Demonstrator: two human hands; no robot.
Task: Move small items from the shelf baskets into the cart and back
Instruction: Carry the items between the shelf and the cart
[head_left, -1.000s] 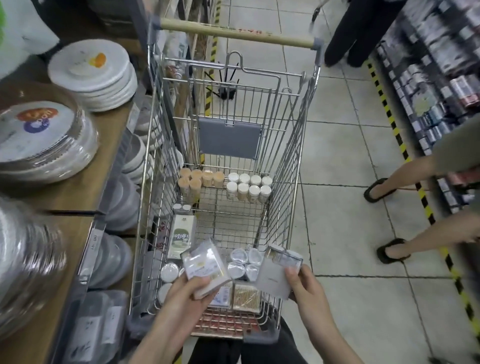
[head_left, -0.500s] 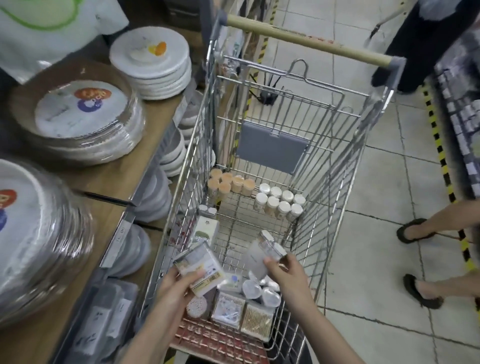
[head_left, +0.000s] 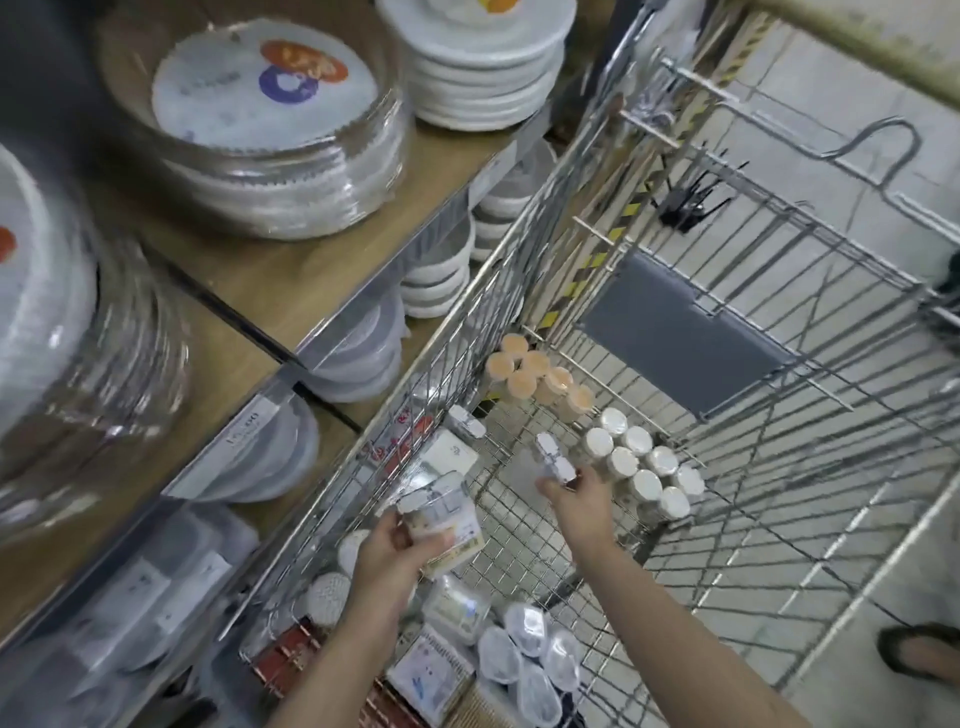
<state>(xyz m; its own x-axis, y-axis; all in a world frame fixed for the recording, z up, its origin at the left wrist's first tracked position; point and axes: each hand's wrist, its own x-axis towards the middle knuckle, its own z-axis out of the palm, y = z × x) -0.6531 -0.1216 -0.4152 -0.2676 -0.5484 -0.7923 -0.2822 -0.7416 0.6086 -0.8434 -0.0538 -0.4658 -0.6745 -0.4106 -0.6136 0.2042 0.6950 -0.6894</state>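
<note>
head view. the left hand (head_left: 387, 558) grips a small clear plastic pack with a white and yellow label (head_left: 441, 514), held above the near left side of the silver wire shopping cart (head_left: 675, 519). the right hand (head_left: 579, 496) pinches a second small clear pack with white end caps (head_left: 555, 460) over the middle of the cart floor, just beside a cluster of white-capped clear jars (head_left: 641, 470). a cluster of peach-capped jars (head_left: 537, 376) stands at the far left corner, beside a grey plastic flap (head_left: 675, 348) on the cart's end wall. flat clear packs and oval clear cases (head_left: 530, 662) lie at the near end.

step in hand, as judged: placing both packs into the cart. lower each pack onto a bare patch of wire floor, flat side down, so that it does not slip through the mesh or topple the jar clusters. release the right pack first, as it sits closer to the floor; keep the left pack clear of the side wall.

the wooden shelf (head_left: 291, 270) on the left carries wrapped stacks of white paper plates (head_left: 270, 130) with an orange and purple round logo; its lettering is too blurred to read. the shelf-edge price tag and the pack labels are also illegible.
</note>
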